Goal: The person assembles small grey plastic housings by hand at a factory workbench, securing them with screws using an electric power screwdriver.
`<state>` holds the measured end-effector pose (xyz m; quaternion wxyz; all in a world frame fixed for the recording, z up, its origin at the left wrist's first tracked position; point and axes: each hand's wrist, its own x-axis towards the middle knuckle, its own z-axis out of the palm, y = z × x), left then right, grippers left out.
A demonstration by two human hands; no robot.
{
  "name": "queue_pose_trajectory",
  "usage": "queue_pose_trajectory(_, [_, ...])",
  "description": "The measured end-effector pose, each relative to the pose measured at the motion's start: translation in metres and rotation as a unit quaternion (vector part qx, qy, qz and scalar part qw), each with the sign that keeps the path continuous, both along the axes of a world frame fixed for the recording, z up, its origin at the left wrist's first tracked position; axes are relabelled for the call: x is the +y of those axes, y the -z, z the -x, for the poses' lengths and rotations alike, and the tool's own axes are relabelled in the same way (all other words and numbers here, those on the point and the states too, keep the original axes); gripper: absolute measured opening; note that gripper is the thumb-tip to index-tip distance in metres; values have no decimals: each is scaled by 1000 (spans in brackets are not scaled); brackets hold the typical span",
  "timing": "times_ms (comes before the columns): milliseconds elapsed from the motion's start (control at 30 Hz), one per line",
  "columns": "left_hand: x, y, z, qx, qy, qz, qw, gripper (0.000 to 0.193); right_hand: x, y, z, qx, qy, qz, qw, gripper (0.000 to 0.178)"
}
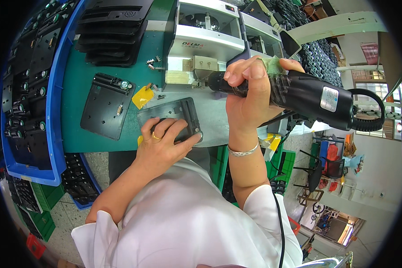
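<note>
Tool, black and roughly cylindrical, clenched in the right hand above the bench; its long axis runs crosswise and slopes down to the right, the narrow end pointing left beside the metal block of a white machine, the cord leaving the opposite end. The left hand rests, fingers spread, on a black panel lying on the bench; whether it grips the edge cannot be told.
</note>
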<state>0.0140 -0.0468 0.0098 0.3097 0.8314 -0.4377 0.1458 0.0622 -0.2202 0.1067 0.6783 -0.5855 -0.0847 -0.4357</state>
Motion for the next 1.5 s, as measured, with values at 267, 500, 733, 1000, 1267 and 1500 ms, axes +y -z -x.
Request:
queue_pose_trajectory(267, [0, -5, 0, 14, 9, -5, 1000, 46, -3, -6, -11, 3, -76, 16, 997, 42])
queue_pose_trajectory(500, [1, -3, 0, 60, 21, -6, 998, 48, -8, -13, -6, 82, -111, 76, 988, 38])
queue_pose_trajectory(733, [1, -1, 0, 47, 11, -29, 998, 51, -4, 1, 69, 116, -81, -45, 989, 43])
queue_pose_trajectory(1000, [-1, -3, -1, 53, 10, -24, 998, 48, -1, 29, 88, 129, -98, -12, 987, 44])
queue_pose_trajectory(1267, [-1, -5, 0, 59, 12, -33, 998, 45, 1, 30, 88, 128, -98, -3, 987, 44])
queue_pose_trajectory(1500, [0, -4, 1, 60, 5, -31, 998, 44, 4, 32, 90, 130, -111, 3, 985, 46])
